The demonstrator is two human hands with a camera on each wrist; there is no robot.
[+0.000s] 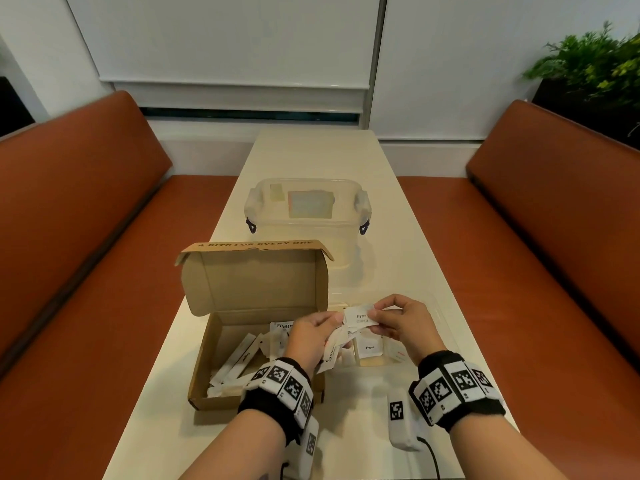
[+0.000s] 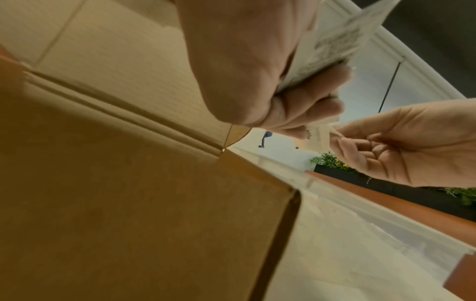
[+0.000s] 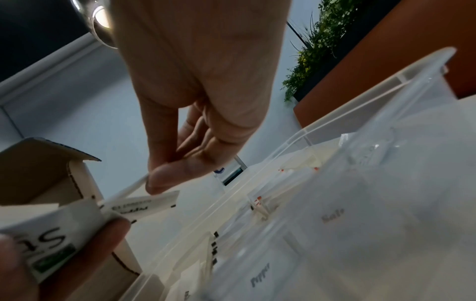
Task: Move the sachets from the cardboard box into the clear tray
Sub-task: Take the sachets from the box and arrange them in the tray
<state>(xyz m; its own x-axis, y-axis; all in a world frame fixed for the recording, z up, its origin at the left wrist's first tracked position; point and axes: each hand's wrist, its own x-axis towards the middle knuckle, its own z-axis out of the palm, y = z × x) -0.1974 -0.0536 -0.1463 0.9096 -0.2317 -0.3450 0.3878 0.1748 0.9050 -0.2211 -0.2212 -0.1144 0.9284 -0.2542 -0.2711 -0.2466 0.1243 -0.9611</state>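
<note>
The open cardboard box (image 1: 221, 386) sits at the near left of the table, with several white sachets (image 1: 242, 358) lying inside. Just right of it lies the clear tray (image 1: 437, 318), with pepper sachets (image 1: 370, 346) and a salt sachet (image 3: 332, 218) in its compartments. My left hand (image 1: 334, 323) grips a bundle of sachets (image 2: 329, 40) above the box's right edge. My right hand (image 1: 375, 318) pinches one white pepper sachet (image 1: 360, 317) by its end, next to that bundle and above the tray.
A clear lidded container (image 1: 308, 209) with blue clips stands behind the box, mid-table. The box lid (image 1: 256, 278) stands upright. Orange benches (image 1: 86, 271) flank the narrow table (image 1: 311, 154). A plant (image 1: 588, 64) is at the far right.
</note>
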